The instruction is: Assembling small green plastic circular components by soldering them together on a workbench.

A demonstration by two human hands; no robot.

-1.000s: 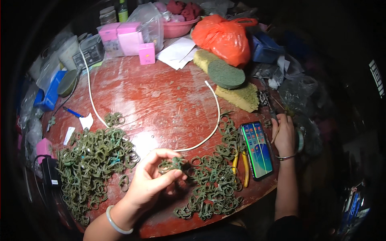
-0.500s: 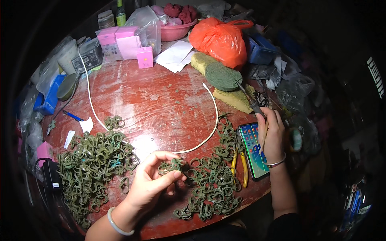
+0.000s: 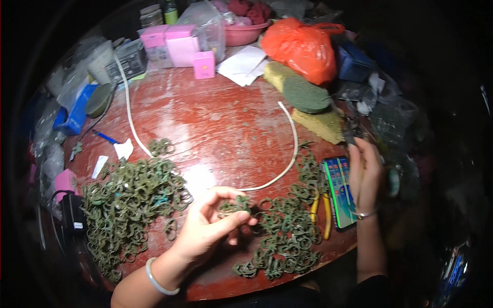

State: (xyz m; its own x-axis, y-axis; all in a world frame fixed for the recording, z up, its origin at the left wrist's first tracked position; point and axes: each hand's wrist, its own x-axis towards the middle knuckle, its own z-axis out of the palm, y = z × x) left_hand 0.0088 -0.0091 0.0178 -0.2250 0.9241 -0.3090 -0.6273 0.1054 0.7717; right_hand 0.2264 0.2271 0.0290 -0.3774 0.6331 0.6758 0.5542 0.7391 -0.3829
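Just above the red table [image 3: 205, 113], my left hand [image 3: 205, 226] pinches a small green ring-shaped piece [image 3: 239, 204] between thumb and fingers. Beside it spread two heaps of similar dark green rings, a large left heap [image 3: 133, 205] and a smaller right heap [image 3: 280, 241]. My right hand [image 3: 367, 172], blurred, grips a pen-like tool with a dark handle [image 3: 349, 137] and a thin tip, like a soldering iron. Its tip lies close to a round green pad [image 3: 307, 94] resting on yellow sponges [image 3: 318, 124]; whether they touch I cannot tell.
A lit phone [image 3: 340, 203] and yellow-handled pliers [image 3: 327, 218] lie beside the right heap. A white cord [image 3: 287, 167] curves across the table. Pink boxes [image 3: 204, 65], white papers [image 3: 242, 65], a red plastic bag [image 3: 303, 49] and a blue tray [image 3: 77, 113] line the edges.
The whole view has shifted, so the table things appear further right and slightly higher. My right hand has turned at the wrist, and the tool remains in it. My left hand keeps its pinch.
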